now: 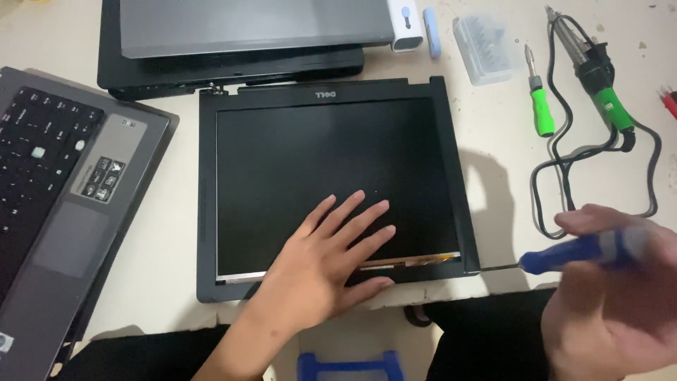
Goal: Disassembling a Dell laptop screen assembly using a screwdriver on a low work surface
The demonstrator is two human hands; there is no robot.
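Black bezel [444, 176] already gapes along the laptop screen panel's [317, 155] bottom edge, left hand [328, 257] flat and spread, right hand [606, 303] gripping a blue-handled screwdriver [578, 252] at its corner, remaining edges seemingly unpried.

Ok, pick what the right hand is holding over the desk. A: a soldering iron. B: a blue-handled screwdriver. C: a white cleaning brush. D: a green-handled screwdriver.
B: the right hand grips a blue-handled screwdriver with its shaft pointing at the lower right corner of the black screen panel, while the left hand lies flat on that panel.
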